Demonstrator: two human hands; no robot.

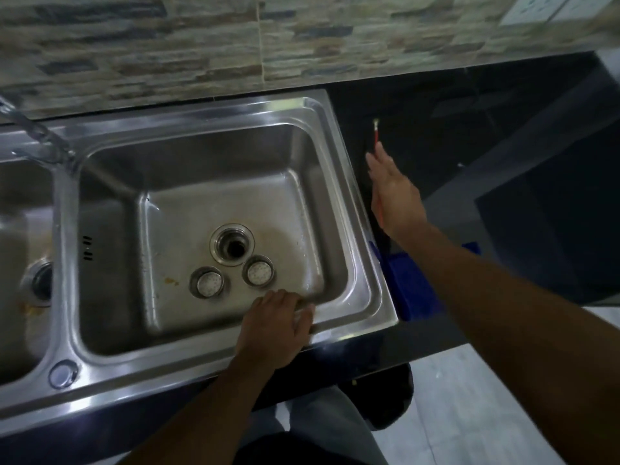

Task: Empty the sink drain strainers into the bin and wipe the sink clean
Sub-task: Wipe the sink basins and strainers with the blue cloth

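**Both strainers out, lying in the right basin**

Your left hand (273,327) is on the front rim of the sink (214,109), fingers curled over the edge into the right basin (110,229) and thumb lying along the rim, so it holds the rim and nothing else.

Your right hand (394,193) reaches out over the dark counter (469,105) just right of the sink. Its fingers are straight and close together, palm down. A thin red stick (376,132) with a pale tip runs under that hand and shows beyond the fingertips and again below the palm; you cannot tell from here whether the hand touches it.

The two strainers sit on the floor of the right basin, apart from each other and just in front of the drain (234,245), which stands uncovered. The left strainer (207,282) lies nearest your left hand; the right strainer (259,271) lies just beside the drain's rim. A small orange stain (171,280) marks the basin floor left of them.

The left basin (20,229) shows at the frame's edge. The faucet (37,129) is blurred at the upper left. A blue thing (416,290) sits under your right forearm, partly hidden.
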